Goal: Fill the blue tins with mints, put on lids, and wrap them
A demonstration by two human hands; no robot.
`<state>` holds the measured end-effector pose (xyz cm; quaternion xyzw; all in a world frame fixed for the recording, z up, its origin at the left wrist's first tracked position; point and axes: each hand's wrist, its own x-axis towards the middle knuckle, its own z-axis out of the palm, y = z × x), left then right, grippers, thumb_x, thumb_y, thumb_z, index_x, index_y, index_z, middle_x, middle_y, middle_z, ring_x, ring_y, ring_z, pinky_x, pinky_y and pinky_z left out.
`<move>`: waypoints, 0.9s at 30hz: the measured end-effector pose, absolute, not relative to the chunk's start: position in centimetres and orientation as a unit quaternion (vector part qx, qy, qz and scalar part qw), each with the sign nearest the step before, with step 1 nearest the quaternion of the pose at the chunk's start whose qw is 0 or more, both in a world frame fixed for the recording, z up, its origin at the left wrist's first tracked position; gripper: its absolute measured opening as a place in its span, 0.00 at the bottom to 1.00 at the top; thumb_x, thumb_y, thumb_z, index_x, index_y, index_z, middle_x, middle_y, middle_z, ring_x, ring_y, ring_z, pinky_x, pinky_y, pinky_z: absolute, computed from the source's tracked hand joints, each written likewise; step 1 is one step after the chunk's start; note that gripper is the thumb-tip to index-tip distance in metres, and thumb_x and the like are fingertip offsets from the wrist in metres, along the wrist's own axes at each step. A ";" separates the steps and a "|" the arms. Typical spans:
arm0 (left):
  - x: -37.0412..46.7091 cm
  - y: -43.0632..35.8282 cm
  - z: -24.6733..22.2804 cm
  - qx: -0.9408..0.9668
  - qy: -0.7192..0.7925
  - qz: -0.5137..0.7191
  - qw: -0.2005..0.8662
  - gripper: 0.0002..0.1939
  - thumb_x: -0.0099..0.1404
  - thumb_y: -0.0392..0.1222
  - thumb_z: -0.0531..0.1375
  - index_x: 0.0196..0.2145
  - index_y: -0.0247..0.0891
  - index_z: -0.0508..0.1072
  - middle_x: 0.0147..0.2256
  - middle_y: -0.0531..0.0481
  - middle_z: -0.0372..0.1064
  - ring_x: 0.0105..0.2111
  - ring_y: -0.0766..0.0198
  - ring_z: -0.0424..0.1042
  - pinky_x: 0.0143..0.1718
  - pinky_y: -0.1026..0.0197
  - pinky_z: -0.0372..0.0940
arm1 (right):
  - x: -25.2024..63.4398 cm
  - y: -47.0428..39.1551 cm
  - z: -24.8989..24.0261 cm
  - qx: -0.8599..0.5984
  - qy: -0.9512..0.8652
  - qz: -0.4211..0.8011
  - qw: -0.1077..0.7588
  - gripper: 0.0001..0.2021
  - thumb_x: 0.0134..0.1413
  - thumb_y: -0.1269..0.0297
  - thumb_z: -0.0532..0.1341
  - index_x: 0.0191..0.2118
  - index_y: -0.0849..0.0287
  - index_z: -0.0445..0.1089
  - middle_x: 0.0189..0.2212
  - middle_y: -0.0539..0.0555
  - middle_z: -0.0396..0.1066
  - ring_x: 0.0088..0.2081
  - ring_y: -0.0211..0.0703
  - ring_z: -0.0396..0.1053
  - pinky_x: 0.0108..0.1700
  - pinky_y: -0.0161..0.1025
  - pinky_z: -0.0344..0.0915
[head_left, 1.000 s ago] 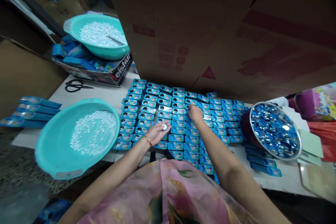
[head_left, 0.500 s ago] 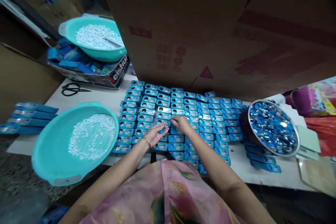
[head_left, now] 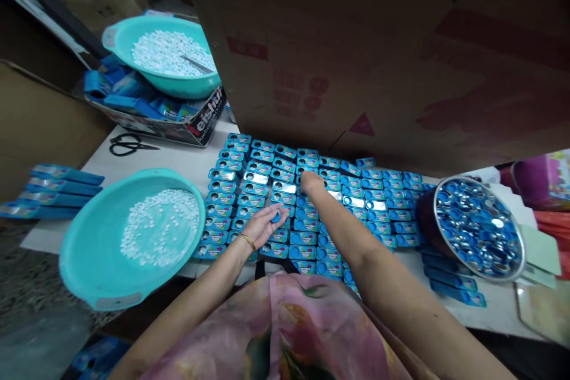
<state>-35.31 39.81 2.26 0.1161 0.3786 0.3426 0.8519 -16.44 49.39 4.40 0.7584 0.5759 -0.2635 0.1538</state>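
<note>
Worn items, as we find them on ourselves: one garment (head_left: 294, 338), pink ground, light cloth, creased in soft folds across the front. Print: large flowers (head_left: 291, 316) in deeper rose with orange and yellow tones; leaves (head_left: 259, 353) in dark green. Centre front: one narrow vertical strip (head_left: 273, 326), paler pink; whether seam or placket, we cannot tell. At our left wrist: one bracelet (head_left: 248, 241), gold-coloured, slim. Forearms: bare, both. Left hand (head_left: 266, 223): bare. Right hand (head_left: 310, 183): bare, fingertips hidden from our view.
</note>
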 end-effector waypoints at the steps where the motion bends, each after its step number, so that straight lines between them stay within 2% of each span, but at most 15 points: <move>1: -35.3 40.0 2.3 0.106 0.382 0.344 0.851 0.13 0.56 0.30 0.56 0.41 0.28 0.70 0.40 0.38 0.69 0.46 0.56 0.66 0.48 0.56 0.61 | -16.3 49.0 4.5 0.758 0.577 -0.260 0.155 0.21 0.41 0.66 0.64 0.45 0.62 0.65 0.41 0.63 0.68 0.44 0.50 0.66 0.41 0.38 0.61; 4: -35.2 40.3 2.4 0.063 0.395 0.341 0.850 0.11 0.57 0.31 0.56 0.39 0.27 0.70 0.38 0.37 0.69 0.43 0.57 0.68 0.45 0.56 0.63 | -16.5 46.4 4.6 0.761 0.597 -0.231 0.100 0.20 0.47 0.64 0.60 0.48 0.59 0.63 0.41 0.61 0.68 0.43 0.49 0.65 0.41 0.40 0.60; 6: -34.9 40.4 2.2 0.042 0.403 0.342 0.848 0.10 0.57 0.30 0.55 0.37 0.27 0.71 0.37 0.37 0.69 0.40 0.60 0.69 0.43 0.57 0.64 | -17.2 43.7 4.4 0.735 0.635 -0.237 -0.014 0.15 0.51 0.61 0.56 0.47 0.55 0.64 0.41 0.57 0.68 0.43 0.46 0.65 0.42 0.40 0.60; 9: -34.0 40.1 1.9 0.028 0.391 0.350 0.851 0.07 0.58 0.29 0.53 0.33 0.29 0.71 0.33 0.41 0.70 0.33 0.64 0.70 0.39 0.59 0.67 | -19.0 39.9 3.8 0.634 0.686 -0.313 -0.173 0.11 0.50 0.61 0.57 0.41 0.50 0.69 0.39 0.50 0.68 0.41 0.40 0.65 0.42 0.35 0.60; 12: -32.8 39.7 1.7 0.027 0.374 0.353 0.857 0.08 0.58 0.27 0.52 0.31 0.29 0.71 0.32 0.43 0.70 0.31 0.67 0.69 0.38 0.60 0.67 | -19.9 38.0 3.2 0.616 0.676 -0.342 -0.217 0.08 0.49 0.66 0.58 0.36 0.50 0.71 0.35 0.47 0.69 0.39 0.36 0.65 0.41 0.31 0.60; 16: -32.2 39.7 1.6 0.055 0.396 0.332 0.855 0.11 0.56 0.25 0.53 0.36 0.28 0.70 0.38 0.40 0.70 0.40 0.62 0.69 0.44 0.60 0.64 | -16.8 38.6 3.0 0.666 0.617 -0.336 -0.251 0.10 0.52 0.65 0.54 0.37 0.54 0.71 0.33 0.48 0.70 0.33 0.35 0.67 0.37 0.31 0.62; 18: -32.4 39.9 1.6 0.068 0.392 0.323 0.858 0.13 0.56 0.27 0.54 0.40 0.28 0.69 0.40 0.38 0.68 0.43 0.59 0.68 0.46 0.60 0.63 | -14.0 39.9 3.2 0.705 0.589 -0.309 -0.245 0.10 0.52 0.64 0.54 0.37 0.56 0.71 0.33 0.50 0.71 0.33 0.37 0.68 0.36 0.32 0.62; 20: -32.7 40.1 1.5 0.078 0.388 0.323 0.859 0.14 0.57 0.28 0.55 0.42 0.27 0.68 0.42 0.36 0.68 0.45 0.58 0.67 0.48 0.59 0.62 | -11.4 41.6 3.6 0.765 0.556 -0.257 -0.198 0.10 0.51 0.64 0.55 0.37 0.58 0.71 0.34 0.52 0.71 0.36 0.39 0.68 0.38 0.33 0.62; 24: -33.1 40.1 1.1 0.080 0.411 0.327 0.847 0.14 0.57 0.28 0.54 0.43 0.27 0.68 0.42 0.36 0.68 0.45 0.57 0.67 0.48 0.59 0.62 | -8.7 45.6 4.2 0.840 0.501 -0.208 0.012 0.12 0.47 0.65 0.59 0.40 0.60 0.69 0.38 0.59 0.70 0.41 0.44 0.67 0.39 0.35 0.61; 27: -33.2 39.9 1.1 0.065 0.428 0.323 0.841 0.15 0.57 0.28 0.55 0.43 0.28 0.67 0.42 0.36 0.68 0.45 0.57 0.67 0.48 0.58 0.63 | -8.3 47.9 4.3 0.841 0.482 -0.232 0.079 0.19 0.39 0.64 0.65 0.41 0.63 0.68 0.39 0.62 0.69 0.42 0.48 0.67 0.39 0.36 0.61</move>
